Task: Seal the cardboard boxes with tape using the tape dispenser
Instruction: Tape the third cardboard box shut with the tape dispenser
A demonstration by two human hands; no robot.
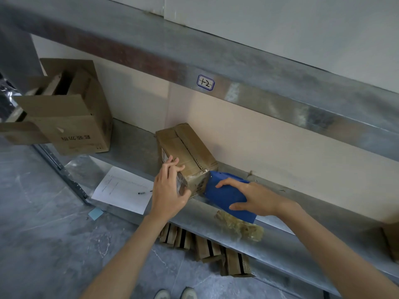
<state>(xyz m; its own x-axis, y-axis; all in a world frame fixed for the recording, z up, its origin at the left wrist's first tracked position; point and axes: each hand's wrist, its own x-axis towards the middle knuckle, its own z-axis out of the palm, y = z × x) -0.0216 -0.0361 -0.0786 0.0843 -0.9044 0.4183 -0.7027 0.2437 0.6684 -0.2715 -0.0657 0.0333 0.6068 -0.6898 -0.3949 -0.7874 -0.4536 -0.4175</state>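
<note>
A small closed cardboard box (185, 149) lies on the metal shelf (133, 147), its top flaps meeting in a seam. My left hand (170, 190) grips the box's near left corner, fingers over the top edge. My right hand (257, 197) holds a blue tape dispenser (224, 190), whose front end presses against the box's near end face. Shiny tape covers that near end.
A larger open cardboard box (71, 117) stands at the shelf's left end. A white paper sheet (123, 188) with a pen lies left of the small box. Crumpled tape waste (239, 227) sits at the shelf's front edge. Folded cartons (205, 247) lie on the floor below. Another shelf (216, 67) runs overhead.
</note>
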